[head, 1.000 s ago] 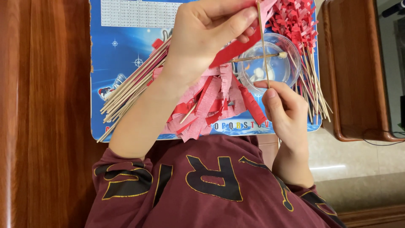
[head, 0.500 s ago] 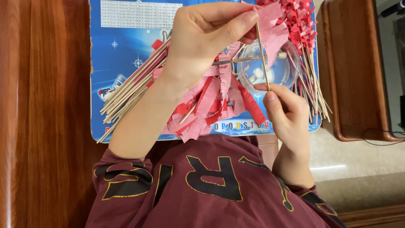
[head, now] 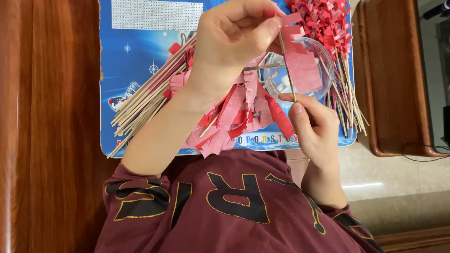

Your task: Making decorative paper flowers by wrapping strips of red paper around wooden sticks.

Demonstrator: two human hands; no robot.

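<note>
Centrally, a clear plastic bowl sits behind a wooden skewer pinched between both hands: left hand pressing fringed red paper on top, right hand gripping the bottom. Bare skewers and cut red strips crowd the blue mat.

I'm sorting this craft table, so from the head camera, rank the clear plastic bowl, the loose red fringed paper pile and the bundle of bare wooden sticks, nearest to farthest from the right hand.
1. Clear plastic bowl, just above the right hand.
2. Red fringed paper pile, beside it toward the left.
3. Bare wooden sticks, far left on the blue mat.

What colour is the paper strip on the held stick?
Pinkish red paper strip; the head view shows it best.
</note>
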